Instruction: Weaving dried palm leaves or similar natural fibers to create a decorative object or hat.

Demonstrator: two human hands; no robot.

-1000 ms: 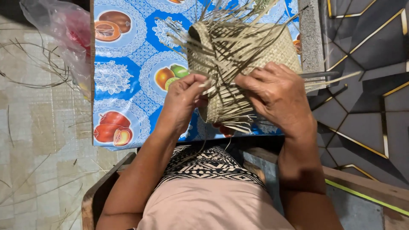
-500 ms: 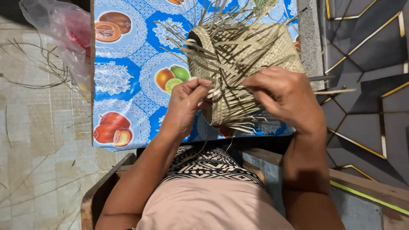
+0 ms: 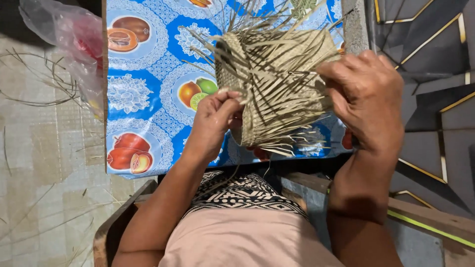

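A half-woven basket point(image 3: 277, 84) of pale dry leaf strips lies on its side over a blue fruit-print tablecloth point(image 3: 143, 99), with many loose strip ends sticking out. My left hand point(image 3: 215, 121) pinches one thin strip at the basket's left rim. At the basket's right side, my right hand point(image 3: 368, 99) grips the woven wall and loose strips, fingers curled over them.
A crumpled clear plastic bag point(image 3: 69, 39) with something red inside lies at the cloth's upper left edge. Loose dry strips point(image 3: 39, 89) are scattered on the pale tiled floor at left. Dark tiles with gold lines point(image 3: 435, 59) are at right. A wooden seat edge point(image 3: 118, 227) is below.
The basket has turned and shifted right with my right hand. My left hand has moved from the basket's middle to its left rim, pinching a strip.
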